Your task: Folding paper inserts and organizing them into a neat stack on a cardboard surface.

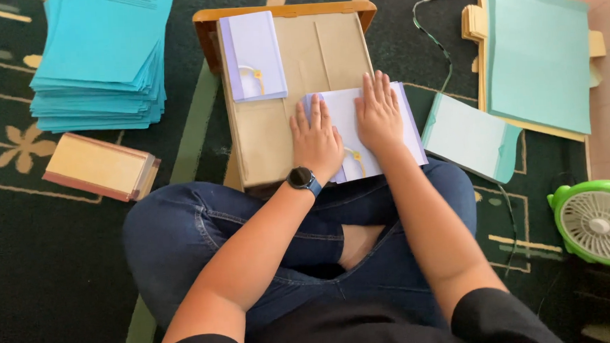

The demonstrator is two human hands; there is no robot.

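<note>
- Dark green patterned carpet (61,289) fills the frame; a person sits cross-legged at centre.
- Brown paper-covered board (275,135) rests across the knees as a work surface.
- Stack of turquoise paper sheets (101,60) sits upper left, within reach.
- Pale lilac folded booklet (347,113) lies centre-frame on the board.
- Left hand (315,142) and right hand (378,115) press it flat, fingers extended, gripping nothing.

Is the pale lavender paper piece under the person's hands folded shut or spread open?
Folded shut, it seems: the lavender piece lies flat on the brown board under the left hand and right hand.
</note>
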